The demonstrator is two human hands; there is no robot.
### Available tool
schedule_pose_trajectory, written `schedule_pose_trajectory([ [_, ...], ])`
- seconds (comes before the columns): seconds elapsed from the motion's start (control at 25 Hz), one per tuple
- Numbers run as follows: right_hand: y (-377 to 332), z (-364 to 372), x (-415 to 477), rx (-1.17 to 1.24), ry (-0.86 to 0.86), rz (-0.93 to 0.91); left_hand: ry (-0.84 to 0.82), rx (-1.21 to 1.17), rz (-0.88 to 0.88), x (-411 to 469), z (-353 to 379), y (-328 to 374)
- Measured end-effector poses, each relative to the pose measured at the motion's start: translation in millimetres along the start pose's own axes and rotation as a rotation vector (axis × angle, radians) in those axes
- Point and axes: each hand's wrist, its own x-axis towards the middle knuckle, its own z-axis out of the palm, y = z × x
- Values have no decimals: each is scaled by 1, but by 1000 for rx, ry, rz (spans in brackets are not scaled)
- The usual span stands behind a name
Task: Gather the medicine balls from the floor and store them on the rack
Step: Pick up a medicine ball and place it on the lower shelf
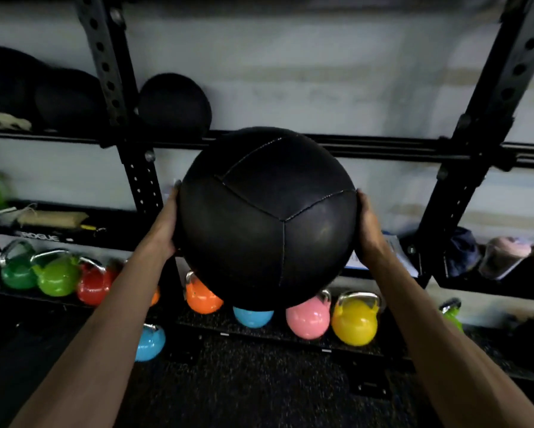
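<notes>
A large black medicine ball (267,214) with stitched panels is held up in front of the rack, pressed between both palms. My left hand (166,217) grips its left side and my right hand (367,225) its right side. The ball's top is level with the black rail shelf (398,146) of the rack. Another black medicine ball (174,105) rests on that shelf just right of the left upright (111,72). Two more dark balls (64,98) sit on the shelf left of the upright.
The right upright (482,118) leans at the frame's right. Coloured kettlebells (353,322) line the bottom tray, green and red ones (55,276) at left. A middle shelf holds a tan bag (54,218) at left and caps (503,257) at right. Dark speckled floor (244,381) lies below.
</notes>
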Motion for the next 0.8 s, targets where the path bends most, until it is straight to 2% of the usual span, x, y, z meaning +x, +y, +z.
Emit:
schedule_pose_trajectory([
  [0.32, -87, 55, 56, 71, 25, -224, -43, -21, 194, 64, 9, 114],
  [0.52, -142, 90, 110, 17, 60, -325, -106, -58, 307, 132, 18, 180],
  [0.72, -181, 117, 172, -42, 144, -430, -133, -135, 308, 198, 20, 221],
  [0.8, -174, 122, 197, -28, 205, -442, -55, -156, 305, 225, 20, 218],
])
